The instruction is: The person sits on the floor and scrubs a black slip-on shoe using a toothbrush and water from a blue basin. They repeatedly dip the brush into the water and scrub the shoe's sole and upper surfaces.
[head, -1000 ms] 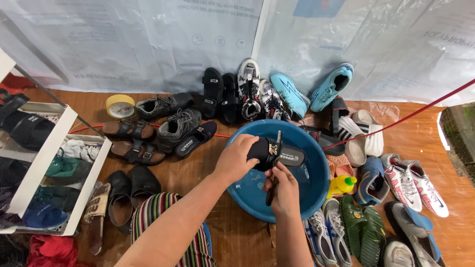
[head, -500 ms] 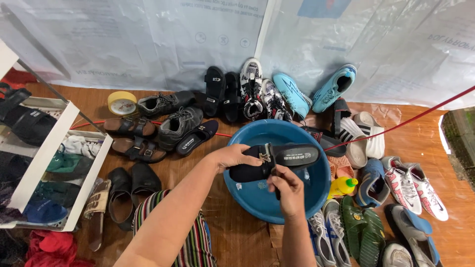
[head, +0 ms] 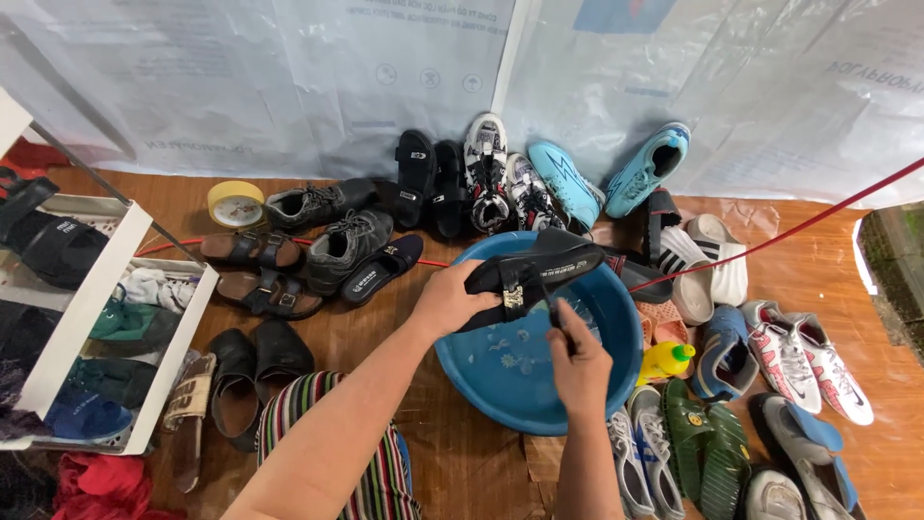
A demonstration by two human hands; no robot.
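My left hand grips a black sandal by its heel end and holds it level over a blue basin with a little water in it. My right hand is closed around a thin dark brush handle whose tip touches the sandal's strap near a metal buckle. Both forearms reach in from the bottom of the view. The brush head is hidden behind the sandal.
Several shoes and sandals ring the basin on the wooden floor: grey shoes, brown sandals, blue trainers, green clogs. A yellow bottle lies right of the basin. A white shelf with footwear stands left. A red cord crosses right.
The sandal has turned from bunched and upright to lying level and lengthwise over the basin. My right hand has shifted slightly right and lower along it.
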